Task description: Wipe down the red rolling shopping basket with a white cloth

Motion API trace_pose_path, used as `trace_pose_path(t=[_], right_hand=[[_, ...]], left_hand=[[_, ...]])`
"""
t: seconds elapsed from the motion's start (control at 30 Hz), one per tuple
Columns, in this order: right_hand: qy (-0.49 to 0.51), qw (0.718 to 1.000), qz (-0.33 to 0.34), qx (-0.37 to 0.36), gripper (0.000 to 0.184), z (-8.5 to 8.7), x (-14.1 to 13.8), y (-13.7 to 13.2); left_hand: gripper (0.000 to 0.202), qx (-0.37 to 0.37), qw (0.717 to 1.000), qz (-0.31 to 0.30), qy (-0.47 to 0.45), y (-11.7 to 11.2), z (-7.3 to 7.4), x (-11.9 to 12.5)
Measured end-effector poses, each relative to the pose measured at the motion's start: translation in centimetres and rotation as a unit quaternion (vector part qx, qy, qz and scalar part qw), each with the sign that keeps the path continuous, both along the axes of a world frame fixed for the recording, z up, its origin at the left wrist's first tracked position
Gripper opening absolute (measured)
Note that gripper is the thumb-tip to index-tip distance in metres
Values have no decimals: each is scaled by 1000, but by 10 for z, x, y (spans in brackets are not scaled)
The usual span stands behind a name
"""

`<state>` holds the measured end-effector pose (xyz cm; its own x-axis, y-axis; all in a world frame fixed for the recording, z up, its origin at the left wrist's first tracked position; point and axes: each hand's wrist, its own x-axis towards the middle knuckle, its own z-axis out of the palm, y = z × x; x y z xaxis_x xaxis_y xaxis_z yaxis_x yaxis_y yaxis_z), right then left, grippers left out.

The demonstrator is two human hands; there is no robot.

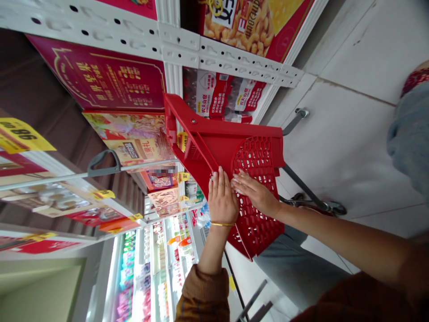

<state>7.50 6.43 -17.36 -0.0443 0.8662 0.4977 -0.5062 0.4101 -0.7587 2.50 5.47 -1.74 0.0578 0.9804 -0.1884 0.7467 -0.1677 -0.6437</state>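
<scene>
A red plastic shopping cart [221, 134] with perforated sides and grey metal legs fills the middle of the sideways-turned head view. My left hand [223, 199], with a thin gold-coloured bracelet at the wrist, lies flat against the cart's edge. Its fingers are stretched out side by side. Beside it, my right hand [256, 192] rests on the perforated part, fingers extended towards the left hand. Neither hand shows anything held. The palms face the cart and are hidden.
White shelving [181, 42] borders the cart, with bottled water packs [214, 96] and a dark red gift box [103, 76]. A thin bar carries a grey loop [104, 163]. Pale tiles [342, 129] form the floor. Another jeans leg [410, 138] shows at the right edge.
</scene>
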Motion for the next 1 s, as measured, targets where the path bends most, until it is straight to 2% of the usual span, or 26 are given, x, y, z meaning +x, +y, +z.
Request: trace_pose_path(t=[0.23, 0.43, 0.5, 0.63, 0.77, 0.87, 1.0], right_hand=[[-16, 1000, 10, 17, 51, -5, 13, -24], [6, 993, 14, 114, 42, -31, 16, -28], [8, 996, -3, 93, 42, -39, 14, -16], [-21, 995, -79, -54, 50, -40, 9, 23], [-39, 994, -49, -93, 50, -28, -2, 55], [-44, 994, -29, -97, 49, -23, -11, 59], [-22, 994, -40, -95, 50, -27, -16, 44]], left_hand=[[56, -17, 1000, 3, 10, 4, 6, 5], [56, -33, 998, -3, 53, 17, 0, 13], [54, -58, 996, -15, 61, 21, -2, 13], [50, -119, 991, -26, 63, 26, -5, 14], [50, -116, 991, -10, 60, 27, -8, 15], [51, -116, 992, -5, 56, 26, -9, 16], [51, -116, 992, 0, 52, 24, -9, 15]])
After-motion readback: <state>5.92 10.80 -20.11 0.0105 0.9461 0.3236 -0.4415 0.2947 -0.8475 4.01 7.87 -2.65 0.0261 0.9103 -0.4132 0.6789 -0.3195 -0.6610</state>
